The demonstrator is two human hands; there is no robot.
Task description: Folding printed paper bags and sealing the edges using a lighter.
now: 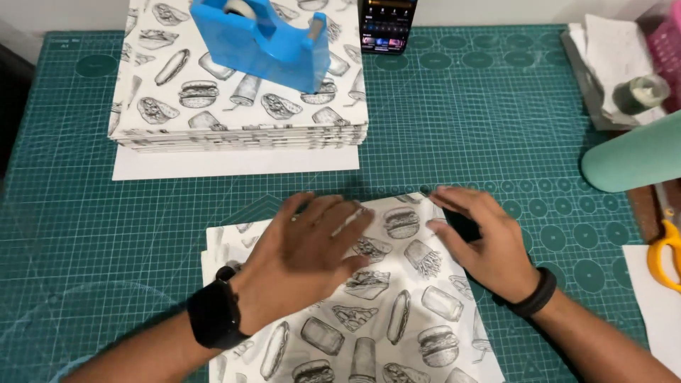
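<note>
left hand (308, 248) flat, grip spread on printed paper sheet (383, 312) | right hand (482, 237) flat, grip spread, same sheet

Counts on the green cutting mat

One cutting mat (496, 120); one stack of printed food-pattern sheets (234, 128) with one plain white sheet (234, 164) under it; one blue tape dispenser (266, 39); one phone (386, 25); one printed sheet (397, 312) under two hands, left hand (305, 255) and right hand (482, 237); two dark wristbands; one teal roll (631, 159); one pair of yellow-handled scissors (667, 255).
</note>
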